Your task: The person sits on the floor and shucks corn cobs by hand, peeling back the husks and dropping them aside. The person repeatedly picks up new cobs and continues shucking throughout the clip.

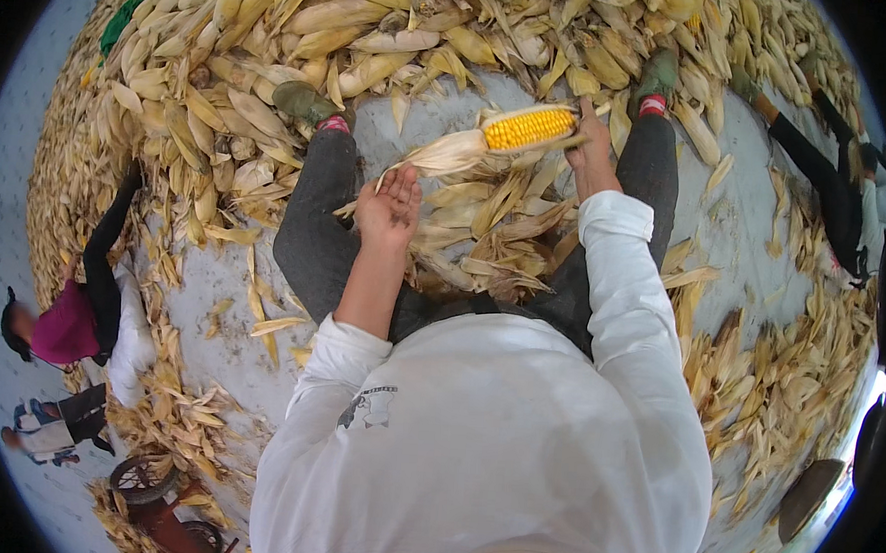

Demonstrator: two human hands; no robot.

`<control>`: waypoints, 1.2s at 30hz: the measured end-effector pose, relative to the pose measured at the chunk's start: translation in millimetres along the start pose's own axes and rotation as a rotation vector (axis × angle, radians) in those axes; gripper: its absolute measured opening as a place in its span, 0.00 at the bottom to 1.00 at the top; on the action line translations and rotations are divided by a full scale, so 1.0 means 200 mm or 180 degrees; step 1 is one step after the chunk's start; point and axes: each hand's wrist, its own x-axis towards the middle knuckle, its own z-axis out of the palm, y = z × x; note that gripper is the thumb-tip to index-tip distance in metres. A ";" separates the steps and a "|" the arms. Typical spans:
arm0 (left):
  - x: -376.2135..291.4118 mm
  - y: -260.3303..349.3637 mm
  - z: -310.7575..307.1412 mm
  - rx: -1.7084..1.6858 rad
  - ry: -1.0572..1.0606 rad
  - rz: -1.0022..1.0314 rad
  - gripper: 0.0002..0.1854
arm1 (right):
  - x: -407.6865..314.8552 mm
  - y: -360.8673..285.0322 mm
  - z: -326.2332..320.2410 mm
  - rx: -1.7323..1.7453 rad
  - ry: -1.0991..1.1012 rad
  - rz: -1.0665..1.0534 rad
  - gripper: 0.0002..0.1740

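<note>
In front of my legs is an ear of yellow corn (532, 129), its kernels bared along the middle. My right hand (592, 151) grips its right end, where pieces of husk still cling. A pale dry husk (449, 154) trails from the ear's other end down to my left hand (390, 208). That hand is palm up with curled fingers around the narrow husk tip. Part of its grip is hidden. Below the ear, loose husks (490, 234) lie heaped between my thighs.
A large pile of unshucked corn (373, 40) rises beyond my shoes. More stripped husks (768, 384) cover the floor at right. At left sits a person in a purple top (68, 324); further people are at the right rim. A red wheeled cart (163, 521) stands lower left.
</note>
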 end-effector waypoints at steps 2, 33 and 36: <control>0.12 -0.03 0.03 -0.0042 0.0377 0.0000 0.15 | -0.09 0.00 0.03 0.0725 -0.0297 0.0426 0.14; 0.15 -0.33 0.28 0.1021 -0.0843 0.0395 0.34 | -0.54 0.22 0.09 -0.2376 -0.3129 0.0826 0.38; 0.14 -0.31 0.32 0.1331 -0.1042 0.0560 0.31 | -0.52 0.23 0.08 -0.2487 -0.3107 0.1356 0.27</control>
